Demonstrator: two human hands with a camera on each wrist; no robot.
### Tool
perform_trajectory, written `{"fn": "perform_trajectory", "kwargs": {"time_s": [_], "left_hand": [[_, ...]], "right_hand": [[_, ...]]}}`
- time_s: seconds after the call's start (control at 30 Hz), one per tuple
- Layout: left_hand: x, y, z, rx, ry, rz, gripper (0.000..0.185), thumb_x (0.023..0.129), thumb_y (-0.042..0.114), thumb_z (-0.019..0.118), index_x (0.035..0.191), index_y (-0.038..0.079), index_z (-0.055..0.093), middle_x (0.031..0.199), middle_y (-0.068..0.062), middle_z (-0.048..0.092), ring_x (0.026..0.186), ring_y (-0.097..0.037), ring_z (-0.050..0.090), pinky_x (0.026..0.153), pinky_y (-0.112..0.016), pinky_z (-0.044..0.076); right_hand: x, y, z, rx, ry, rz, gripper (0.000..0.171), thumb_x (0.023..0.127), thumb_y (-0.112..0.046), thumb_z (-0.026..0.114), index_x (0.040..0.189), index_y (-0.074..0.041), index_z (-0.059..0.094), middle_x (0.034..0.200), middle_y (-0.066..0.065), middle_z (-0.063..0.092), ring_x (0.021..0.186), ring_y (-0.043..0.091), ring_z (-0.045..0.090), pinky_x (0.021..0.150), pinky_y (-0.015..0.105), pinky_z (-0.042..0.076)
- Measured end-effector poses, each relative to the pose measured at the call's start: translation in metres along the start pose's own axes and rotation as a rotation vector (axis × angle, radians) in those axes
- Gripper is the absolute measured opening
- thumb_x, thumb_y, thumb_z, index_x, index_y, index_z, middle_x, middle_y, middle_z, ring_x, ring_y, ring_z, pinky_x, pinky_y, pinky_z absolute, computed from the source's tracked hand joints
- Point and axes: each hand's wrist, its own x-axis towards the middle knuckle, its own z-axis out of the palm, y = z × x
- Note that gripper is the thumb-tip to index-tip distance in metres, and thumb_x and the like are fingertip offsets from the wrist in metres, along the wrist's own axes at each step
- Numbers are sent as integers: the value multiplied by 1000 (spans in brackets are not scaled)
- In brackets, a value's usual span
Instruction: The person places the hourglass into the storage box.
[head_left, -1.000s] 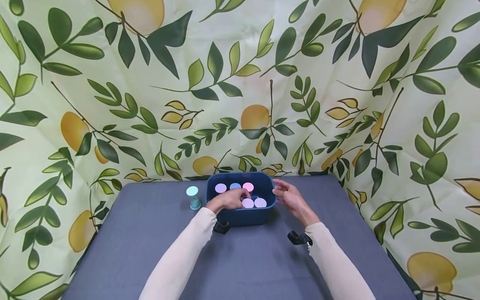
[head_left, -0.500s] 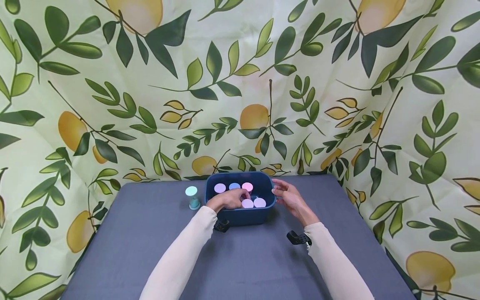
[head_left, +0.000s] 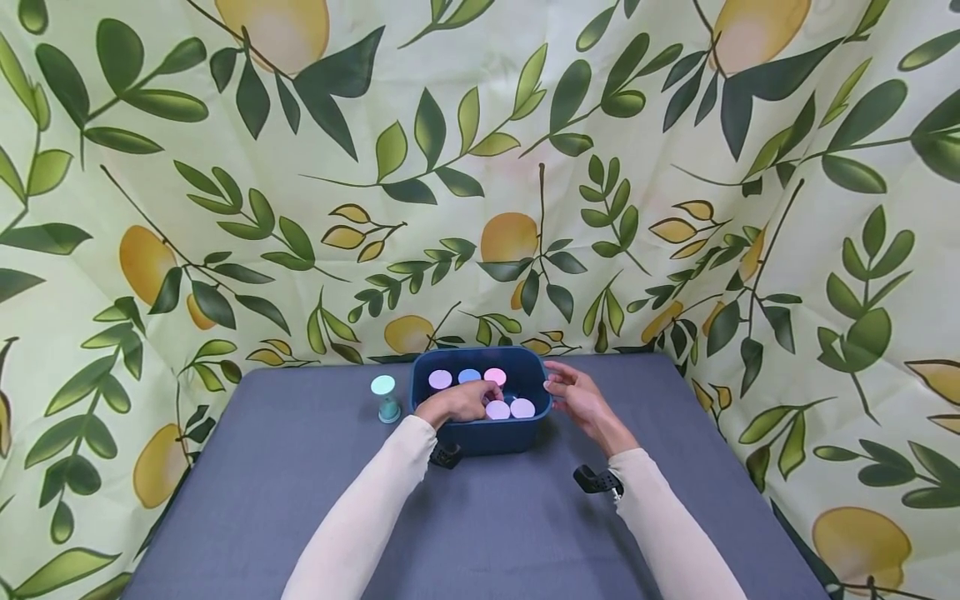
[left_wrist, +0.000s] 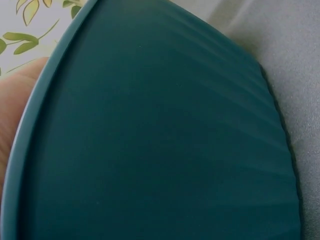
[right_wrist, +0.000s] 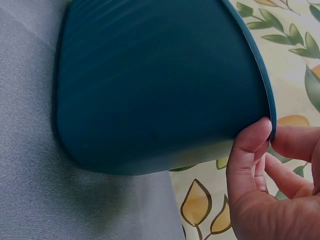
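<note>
A dark blue tub [head_left: 487,440] stands at the far middle of the grey table [head_left: 480,517]. Inside it stand several pastel-topped pieces: lavender [head_left: 440,379], blue [head_left: 469,376] and pink [head_left: 494,376] at the back, and two pale ones [head_left: 522,407] in front. My left hand [head_left: 457,402] reaches over the near left rim with curled fingers. What they hold is hidden. My right hand [head_left: 573,392] pinches the tub's right rim. In the right wrist view the thumb [right_wrist: 255,142] lies on the tub [right_wrist: 160,90]. The left wrist view shows only the tub wall [left_wrist: 160,140].
A mint-topped hourglass-shaped piece [head_left: 384,397] stands on the table just left of the tub. A leaf-and-lemon patterned cloth [head_left: 480,167] hangs behind and at both sides of the table. Bare grey tabletop lies between me and the tub.
</note>
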Motion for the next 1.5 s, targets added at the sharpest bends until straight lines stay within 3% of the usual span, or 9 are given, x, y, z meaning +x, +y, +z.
{"fn": "perform_trajectory", "kwargs": {"time_s": [0.27,0.5,0.73,0.97,1.2,1.5], "left_hand": [[-4,0,-5,-7,-1,21,36,86,1,69,119,11,60,119,-6,62,108,-21,56,108,-42,43],[-16,-3,-8,-111,30,122,43,84,-1,72,125,1,58,124,-13,63,116,-27,61,106,-41,46],[-32,-3,-12,-144,119,161,45,84,4,74,126,-2,56,128,-21,60,120,-35,60,104,-44,48],[-47,2,-14,-191,220,154,40,90,10,69,128,2,57,131,-17,60,124,-34,58,104,-47,47],[-65,8,-10,-216,283,202,38,93,12,66,128,1,56,131,-19,61,122,-35,60,100,-45,50],[-87,4,-6,-244,399,199,36,93,18,66,127,8,59,130,-18,61,121,-39,58,102,-48,48]], "right_hand": [[1,0,0,-5,0,-10,50,98,-8,57,146,-13,45,109,2,50,89,12,55,76,27,52],[-1,2,0,-17,0,-20,50,98,-8,57,146,-11,45,110,2,49,91,13,54,74,25,52],[0,2,0,-10,-3,-16,50,97,-8,57,146,-12,45,110,1,49,94,14,53,74,24,52],[-1,2,0,-13,7,-22,49,98,-8,57,145,-12,46,110,3,50,91,14,55,73,24,52],[-1,4,0,-25,13,-18,48,98,-9,56,145,-14,46,114,4,51,91,14,56,73,24,52],[-2,4,1,-20,11,-16,48,98,-10,56,145,-15,47,113,3,50,90,13,55,72,24,53]]}}
